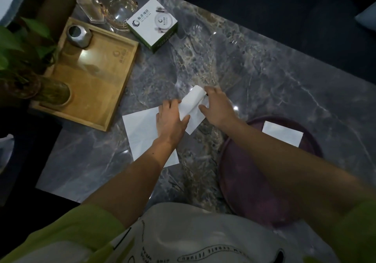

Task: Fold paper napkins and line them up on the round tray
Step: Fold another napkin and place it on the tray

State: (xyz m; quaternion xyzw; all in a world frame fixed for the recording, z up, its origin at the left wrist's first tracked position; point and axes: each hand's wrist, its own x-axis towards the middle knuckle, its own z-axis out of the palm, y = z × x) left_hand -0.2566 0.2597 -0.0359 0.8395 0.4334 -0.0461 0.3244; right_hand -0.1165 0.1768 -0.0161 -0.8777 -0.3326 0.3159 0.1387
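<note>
White napkin in hand (190, 106): partly folded, held just above the marble table (254, 73), between the wooden tray and the round tray; its far part curls over into a loose roll.
Long axis: diagonal, the near corner towards the person, the far end pointing away and a little right.
Left hand (170, 118): grips the napkin's near-left edge, fingers over it and thumb on top.
Right hand (217, 105): pinches the far-right end, fingertips curled over the upper corner, thumb on the side edge; the two hands are close, with only the napkin between them.
Flat napkin (141, 132): one open sheet on the table under the left forearm, corners set diagonally.
Folded napkin (282, 133): one rectangle on the far part of the round tray, long axis running left to right with a slight tilt.
Napkins counted: three.
Round tray (250, 183): one, dark purple, at the near right, partly hidden by the right forearm.
Wooden tray (101, 83): one, at the left; it bears a metal canister (78, 36) and a plant vase (53, 94).
Tissue box (153, 23): one, white and green, at the far side.
Glassware (120, 8): clear pieces beside the box; number unclear.
</note>
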